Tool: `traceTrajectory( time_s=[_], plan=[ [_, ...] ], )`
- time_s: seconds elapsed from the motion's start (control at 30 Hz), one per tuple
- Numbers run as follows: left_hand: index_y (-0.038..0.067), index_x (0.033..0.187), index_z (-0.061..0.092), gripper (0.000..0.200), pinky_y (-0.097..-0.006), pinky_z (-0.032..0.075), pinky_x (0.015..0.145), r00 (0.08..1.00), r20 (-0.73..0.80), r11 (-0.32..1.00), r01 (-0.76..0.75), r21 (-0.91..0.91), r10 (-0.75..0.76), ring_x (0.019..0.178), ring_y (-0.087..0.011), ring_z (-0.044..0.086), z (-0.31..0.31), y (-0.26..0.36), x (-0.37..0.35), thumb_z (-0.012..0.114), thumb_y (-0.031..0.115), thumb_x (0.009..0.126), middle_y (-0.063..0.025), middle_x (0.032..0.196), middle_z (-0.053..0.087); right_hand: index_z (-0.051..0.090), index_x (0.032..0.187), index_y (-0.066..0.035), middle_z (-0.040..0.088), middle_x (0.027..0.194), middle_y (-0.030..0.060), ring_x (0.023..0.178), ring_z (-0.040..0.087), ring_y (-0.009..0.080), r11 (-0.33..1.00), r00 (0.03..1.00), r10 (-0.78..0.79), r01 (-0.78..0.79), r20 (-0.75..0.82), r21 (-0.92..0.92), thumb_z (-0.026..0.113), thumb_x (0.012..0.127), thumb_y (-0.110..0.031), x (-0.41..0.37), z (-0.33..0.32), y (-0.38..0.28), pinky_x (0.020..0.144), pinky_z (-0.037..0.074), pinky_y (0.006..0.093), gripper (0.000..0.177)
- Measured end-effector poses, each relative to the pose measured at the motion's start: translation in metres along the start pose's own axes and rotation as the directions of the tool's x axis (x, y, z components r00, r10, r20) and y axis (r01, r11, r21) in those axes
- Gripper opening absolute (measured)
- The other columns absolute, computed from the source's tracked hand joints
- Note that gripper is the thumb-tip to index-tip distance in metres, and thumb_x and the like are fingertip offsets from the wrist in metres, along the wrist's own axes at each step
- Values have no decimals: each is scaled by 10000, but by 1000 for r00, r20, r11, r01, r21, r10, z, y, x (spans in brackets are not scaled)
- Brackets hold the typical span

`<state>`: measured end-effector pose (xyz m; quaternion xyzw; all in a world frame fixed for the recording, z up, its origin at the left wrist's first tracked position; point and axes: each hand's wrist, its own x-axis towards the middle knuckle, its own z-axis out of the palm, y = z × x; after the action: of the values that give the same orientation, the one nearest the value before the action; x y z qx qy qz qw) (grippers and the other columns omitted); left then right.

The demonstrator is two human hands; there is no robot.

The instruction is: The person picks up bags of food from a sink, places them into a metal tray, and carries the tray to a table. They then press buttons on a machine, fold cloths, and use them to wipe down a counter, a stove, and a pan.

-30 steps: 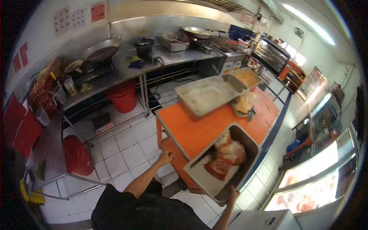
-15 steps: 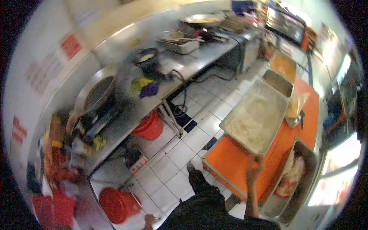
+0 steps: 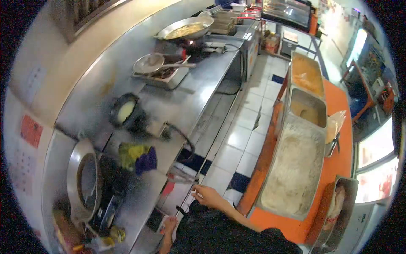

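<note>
My right hand (image 3: 208, 197) is in front of my dark clothing, over the aisle between the steel counter and the orange table. Its fingers are loosely bent, with a gap at the thumb, and I make out nothing held. Lower and to the left, my left hand (image 3: 170, 224) is beside the counter's front edge, fingers loosely apart and nothing visible in them. Nearest on the counter (image 3: 163, 182) lie a yellow-green cloth (image 3: 129, 154) and a purple cloth (image 3: 146, 161). To the right, a large steel tray (image 3: 292, 169) of pale flour-like powder stands on the orange table (image 3: 337, 101).
Along the counter are a large pot (image 3: 72, 182), a small black pan (image 3: 122, 111), a strainer (image 3: 149, 63) over a metal container and a wide wok (image 3: 186, 29). Two smaller trays hold orange-brown contents (image 3: 306, 74) and brownish liquid (image 3: 308, 111). A deep metal tub (image 3: 351, 199) holds a plastic bag.
The view has swung toward the counter and down the aisle. My right hand has moved from the near edge of the powder tray to in front of my body. My left hand has risen slightly.
</note>
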<state>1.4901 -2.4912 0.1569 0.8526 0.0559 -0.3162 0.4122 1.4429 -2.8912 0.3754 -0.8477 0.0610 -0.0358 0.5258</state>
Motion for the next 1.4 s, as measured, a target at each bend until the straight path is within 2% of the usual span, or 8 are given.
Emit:
traceTrajectory(
  time_s=[0.1, 0.67, 0.87, 0.93, 1.03, 1.2, 1.3, 1.4],
  plan=[
    [17, 909, 618, 295, -366, 486, 583, 979, 188, 878, -153, 454, 73, 606, -205, 600, 18, 109, 109, 601, 302, 835, -95, 676, 633, 544, 993, -51, 611, 913, 152, 837, 603, 327, 986, 989, 83, -99, -122, -134, 550, 870, -254, 47, -51, 38, 724, 481, 407, 237],
    [43, 992, 612, 260, -372, 487, 707, 280, 713, 484, -870, -94, 643, 795, -273, 638, 425, 820, 336, 539, 259, 868, -131, 851, 662, 587, 934, -1, 625, 768, 141, 707, 621, 201, 798, 518, 559, -549, -648, 250, 593, 854, -139, 206, -365, 226, 652, 469, 309, 159],
    [20, 886, 652, 282, -425, 481, 786, 613, 741, 380, -777, 502, 276, 881, -343, 623, 549, 802, 538, 525, 256, 799, -199, 921, 649, 587, 931, -11, 641, 816, 160, 730, 636, 279, 867, 608, 421, -488, -674, 102, 576, 861, -180, 312, -554, 307, 668, 488, 376, 183],
    [-19, 951, 650, 399, -447, 460, 822, 801, 584, 748, -467, 472, 131, 877, -383, 625, 544, 792, 569, 546, 330, 789, -261, 922, 630, 589, 941, -24, 639, 841, 170, 745, 634, 302, 868, 669, 391, -497, -632, 10, 572, 851, -181, 355, -626, 344, 684, 491, 402, 182],
    [42, 882, 671, 182, -295, 482, 573, 842, 526, 992, -87, -89, 121, 644, -122, 585, 526, 779, 581, 600, 207, 853, -49, 733, 642, 575, 915, -27, 626, 861, 171, 791, 604, 350, 863, 798, 287, -456, -530, -218, 565, 845, -233, 419, -724, 372, 697, 482, 420, 218],
    [86, 921, 657, 199, -369, 474, 538, 926, 327, 972, 125, 201, -187, 629, -195, 609, 518, 728, 592, 592, 231, 802, -64, 784, 659, 574, 865, -42, 615, 846, 172, 795, 595, 360, 890, 919, 180, -304, -352, -340, 554, 842, -204, 547, -849, 439, 687, 473, 433, 166],
    [83, 911, 646, 184, -328, 468, 512, 597, 783, 661, 660, -357, -173, 626, -178, 607, 530, 639, 629, 578, 226, 818, -58, 770, 650, 590, 854, -33, 623, 811, 162, 754, 602, 342, 880, 933, 127, -262, -336, -396, 558, 839, -193, 617, -900, 486, 680, 479, 418, 163],
    [79, 900, 633, 195, -336, 470, 514, 869, 329, 928, 321, 192, -369, 621, -167, 603, 589, 682, 624, 548, 247, 850, -50, 760, 644, 601, 877, -23, 628, 828, 161, 754, 609, 326, 876, 948, 54, -196, -315, -440, 565, 836, -196, 684, -943, 520, 693, 484, 404, 181]
  ],
)
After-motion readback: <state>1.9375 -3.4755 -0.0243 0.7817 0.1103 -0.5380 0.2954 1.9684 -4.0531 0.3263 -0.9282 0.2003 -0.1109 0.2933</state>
